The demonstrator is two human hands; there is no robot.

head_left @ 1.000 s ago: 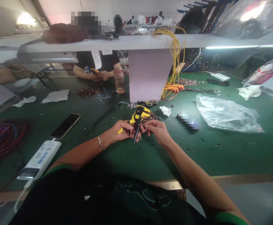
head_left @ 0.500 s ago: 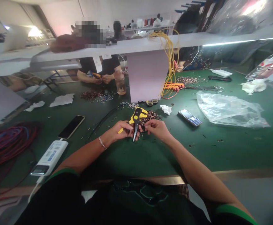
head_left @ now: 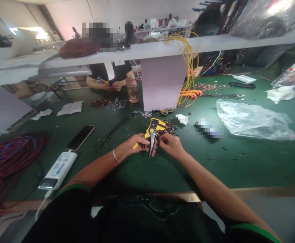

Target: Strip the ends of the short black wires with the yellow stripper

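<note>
My left hand (head_left: 140,143) is wrapped round the handles of a yellow and black wire stripper (head_left: 152,131), whose head points away from me. Just right of the tool, my right hand (head_left: 171,144) has its thumb and fingers pinched together; whatever they hold is too small to make out. Behind both hands lies a pile of short brown and copper-coloured pieces (head_left: 170,127), partly hidden by the tool. Thin black wires (head_left: 113,130) lie to the left on the green table (head_left: 137,172).
A phone (head_left: 80,137) and white power bank (head_left: 58,170) lie left, beside red and blue cables (head_left: 13,157). A blurred-out object (head_left: 208,128) and plastic bag (head_left: 256,119) lie right. Across the table, a person's hands (head_left: 113,86) work near a bottle (head_left: 132,90). Yellow wires (head_left: 187,64) hang from the shelf.
The whole view has shifted slightly, so most things appear further right. The tool's head looks turned a little more to the right. My left hand keeps its hold and my right hand stays pinched.
</note>
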